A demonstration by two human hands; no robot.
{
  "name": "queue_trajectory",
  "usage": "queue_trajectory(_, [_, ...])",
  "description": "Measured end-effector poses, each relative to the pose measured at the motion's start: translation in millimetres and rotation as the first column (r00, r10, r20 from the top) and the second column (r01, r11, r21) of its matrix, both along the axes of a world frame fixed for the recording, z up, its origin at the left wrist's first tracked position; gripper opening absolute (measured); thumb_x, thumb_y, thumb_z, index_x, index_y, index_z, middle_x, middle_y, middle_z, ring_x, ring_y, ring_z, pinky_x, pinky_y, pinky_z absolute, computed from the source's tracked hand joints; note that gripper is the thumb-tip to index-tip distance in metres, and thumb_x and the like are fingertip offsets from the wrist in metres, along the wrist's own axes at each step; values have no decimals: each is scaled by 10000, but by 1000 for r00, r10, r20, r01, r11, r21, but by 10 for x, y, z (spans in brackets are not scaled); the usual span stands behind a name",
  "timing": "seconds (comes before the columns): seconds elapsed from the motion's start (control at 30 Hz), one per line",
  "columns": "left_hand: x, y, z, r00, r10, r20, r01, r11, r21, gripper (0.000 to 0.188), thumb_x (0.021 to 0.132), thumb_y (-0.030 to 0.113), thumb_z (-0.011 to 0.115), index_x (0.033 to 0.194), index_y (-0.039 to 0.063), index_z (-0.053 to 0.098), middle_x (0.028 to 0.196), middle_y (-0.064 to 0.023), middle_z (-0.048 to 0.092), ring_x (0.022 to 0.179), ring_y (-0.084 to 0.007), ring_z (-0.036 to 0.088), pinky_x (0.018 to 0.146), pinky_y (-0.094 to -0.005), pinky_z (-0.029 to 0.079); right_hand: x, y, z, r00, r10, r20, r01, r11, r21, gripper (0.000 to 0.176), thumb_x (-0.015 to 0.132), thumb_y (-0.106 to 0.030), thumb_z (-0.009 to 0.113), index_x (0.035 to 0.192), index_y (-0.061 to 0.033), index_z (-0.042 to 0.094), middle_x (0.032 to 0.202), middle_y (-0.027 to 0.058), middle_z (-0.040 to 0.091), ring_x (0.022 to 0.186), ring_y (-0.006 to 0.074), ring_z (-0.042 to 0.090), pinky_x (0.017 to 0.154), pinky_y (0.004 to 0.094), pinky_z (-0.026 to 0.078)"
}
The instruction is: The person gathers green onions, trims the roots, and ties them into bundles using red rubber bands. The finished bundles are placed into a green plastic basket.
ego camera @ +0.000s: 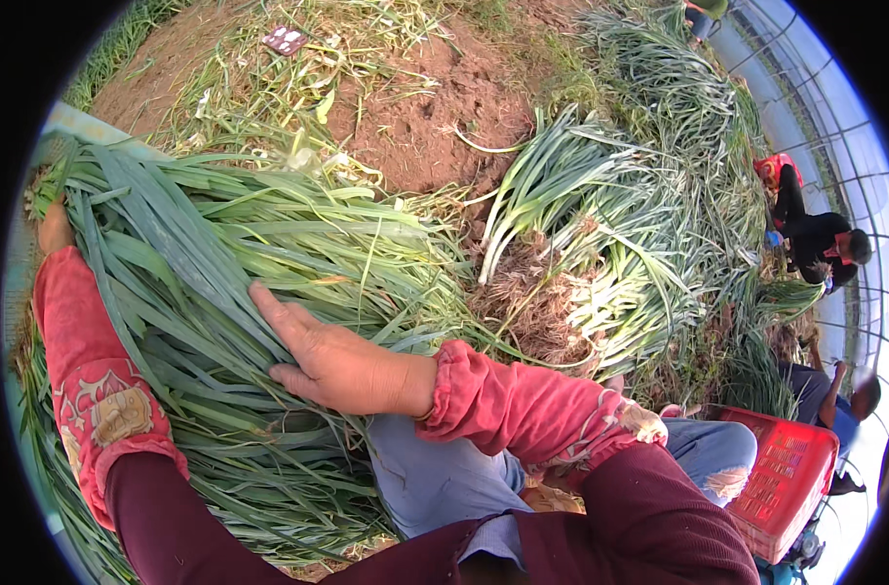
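A large heap of long green leek-like plants (327, 241) lies before me, their leaves spread towards the right. My left hand (54, 229) is at the far left, by the stem ends of a bundle; the leaves hide most of its fingers, so its grip cannot be judged. Broad blue-green leaves (174, 219) slant down from there to my right hand (346, 363). That hand is around the leaves, thumb and index finger on either side of them, its other fingers hidden. Both forearms wear red sleeve covers.
Leek-like plants with matted roots (532, 314) lie on the soil to the right. A red plastic crate (781, 475) stands at lower right, beyond my knee. Two people (817, 234) are at the right rim, another at the top right. A teal edge (101, 131) borders the heap.
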State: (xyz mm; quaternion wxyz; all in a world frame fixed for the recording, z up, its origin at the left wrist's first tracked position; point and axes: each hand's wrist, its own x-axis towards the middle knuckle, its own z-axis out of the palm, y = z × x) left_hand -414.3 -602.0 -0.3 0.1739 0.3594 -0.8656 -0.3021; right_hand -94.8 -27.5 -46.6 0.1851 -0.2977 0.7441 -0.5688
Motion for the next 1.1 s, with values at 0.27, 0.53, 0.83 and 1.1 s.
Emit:
queue_trajectory(0.27, [223, -14, -110, 998, 66, 19, -33, 702, -712, 609, 848, 420, 553, 1415, 275, 386, 1363, -238, 448, 1173, -399, 485, 1004, -447, 356, 1072, 2353, -632, 897, -419, -139, 441, 862, 248, 346, 906, -159, 598, 1214, -8, 555, 1230, 197, 552, 1152, 340, 543, 954, 378, 456])
queue_trajectory(0.53, [1913, 3226, -671, 772, -636, -25, 365, 475, -801, 538, 832, 29, 445, 1363, 114, 445, 1490, -142, 325, 1353, -360, 322, 1068, -600, 225, 925, 4338, -1492, 457, -863, -217, 825, 320, 465, 256, 870, -215, 576, 1000, -16, 672, 834, 188, 678, 775, 315, 661, 732, 374, 503])
queue_trajectory(0.83, [3593, 6401, -359, 466, -875, -130, 871, 428, 241, 468, 834, 64, 587, 1295, 13, 524, 1231, -163, 601, 1095, -254, 594, 946, -338, 449, 949, 4096, -2027, 601, -686, -410, 743, 290, 603, 281, 855, -303, 613, 899, -26, 604, 832, 158, 640, 799, 352, 618, 713, 437, 469])
queue_trajectory(1.1, [3269, 6749, -672, 655, -605, -452, 752, 467, 464, 510, 827, 37, 655, 1306, -19, 491, 1251, -133, 559, 1115, -218, 565, 910, -302, 465, 1085, 3006, -1780, 831, -344, -437, 513, 779, 361, 200, 906, -233, 583, 941, -50, 510, 781, 154, 600, 749, 351, 603, 663, 420, 492])
